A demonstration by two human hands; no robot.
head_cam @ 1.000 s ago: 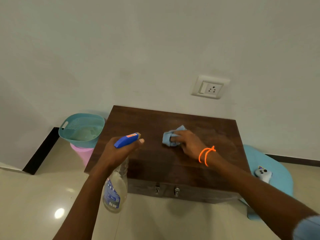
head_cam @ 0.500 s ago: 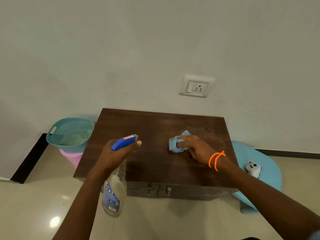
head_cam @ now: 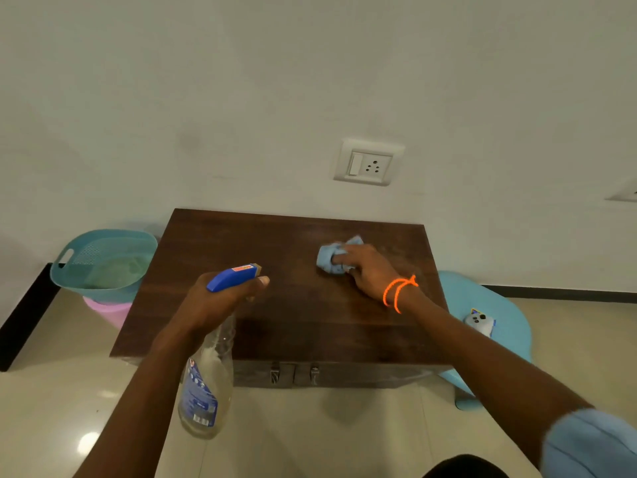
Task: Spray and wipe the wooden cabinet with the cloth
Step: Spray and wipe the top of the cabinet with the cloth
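Observation:
A low dark wooden cabinet (head_cam: 275, 322) stands against the white wall, its top facing me. My right hand (head_cam: 368, 270), with orange thread at the wrist, presses a crumpled light-blue cloth (head_cam: 329, 258) onto the back right of the top. My left hand (head_cam: 220, 301) grips a clear spray bottle (head_cam: 205, 384) with a blue trigger head, held over the cabinet's front left, nozzle pointing right across the top. A faint hazy patch shows on the wood right of the cloth.
A teal basket (head_cam: 103, 262) sits on a pink tub (head_cam: 107, 310) left of the cabinet. A light-blue stool (head_cam: 496, 305) with a white phone (head_cam: 479, 322) on it stands at the right. A wall socket (head_cam: 368, 163) is above the cabinet. The floor is glossy tile.
My right hand slid the cloth a little to the right and back across the top. The left hand kept the bottle in the same spot. The view shifted slightly.

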